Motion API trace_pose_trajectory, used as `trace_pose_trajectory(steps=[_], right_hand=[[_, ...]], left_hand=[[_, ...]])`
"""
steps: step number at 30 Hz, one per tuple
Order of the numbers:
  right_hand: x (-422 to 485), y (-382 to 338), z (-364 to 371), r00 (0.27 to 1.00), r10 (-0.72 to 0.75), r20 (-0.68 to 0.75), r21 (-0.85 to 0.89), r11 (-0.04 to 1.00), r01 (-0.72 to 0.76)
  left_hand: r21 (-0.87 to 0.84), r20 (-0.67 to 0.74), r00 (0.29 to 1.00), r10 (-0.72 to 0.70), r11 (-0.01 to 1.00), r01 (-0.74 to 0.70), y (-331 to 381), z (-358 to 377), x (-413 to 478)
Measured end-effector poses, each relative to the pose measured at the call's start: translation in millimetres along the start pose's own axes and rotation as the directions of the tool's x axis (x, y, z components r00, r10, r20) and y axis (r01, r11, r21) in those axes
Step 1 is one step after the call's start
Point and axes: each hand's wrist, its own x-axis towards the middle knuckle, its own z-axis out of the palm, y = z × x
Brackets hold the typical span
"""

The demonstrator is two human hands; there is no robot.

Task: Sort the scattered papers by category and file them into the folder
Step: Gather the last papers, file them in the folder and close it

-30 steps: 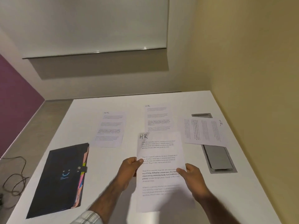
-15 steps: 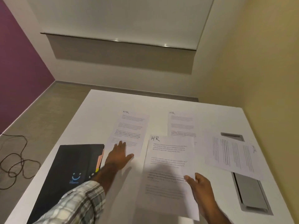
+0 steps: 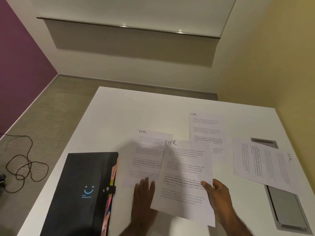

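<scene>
Four white printed sheets lie across the centre and right of the frame on a white table (image 3: 136, 108), each marked "HR" by hand in a top corner. The front sheet (image 3: 185, 176), at lower centre, is pinched at its right edge by the right hand (image 3: 218, 196), thumb on top. It overlaps the left sheet (image 3: 148, 154), and its bold line reads in part "way of living. Defined by a slower pace". The left hand (image 3: 144, 193), blurred, lies flat with fingers straight on the lower part of the left sheet. The far sheet (image 3: 206, 130) sits above, right of centre. The sideways sheet (image 3: 262, 164), turned a quarter round, lies at the right, over a grey metal hatch (image 3: 286, 210) set in the table.

At lower left lies the black expanding folder (image 3: 81, 193), its strap snapped closed, with a blue smiling-face logo over small unreadable print. Pink and yellow tabs show along its right edge; the lowest pink one may read "HR". A dark cable (image 3: 25, 164) loops on the floor at the left.
</scene>
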Motion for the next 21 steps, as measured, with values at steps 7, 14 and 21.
trace_pose_trajectory(steps=[7, 14, 21], right_hand=[[-5, 3, -2, 0.999, 0.008, -0.047, 0.001, 1.000, -0.008], [-11, 1, -14, 0.998, 0.021, -0.063, 0.060, 0.998, -0.017], [-18, 9, -27, 0.998, 0.016, -0.063, 0.082, 0.997, -0.011]], left_hand=[[-0.127, 0.052, 0.900, -0.433, 0.891, 0.436, -39, -66, 93], [-0.193, 0.145, 0.799, -0.583, 0.775, 0.601, -48, -73, 118], [-0.208, 0.132, 0.772, -0.622, 0.744, 0.635, -51, -73, 119]])
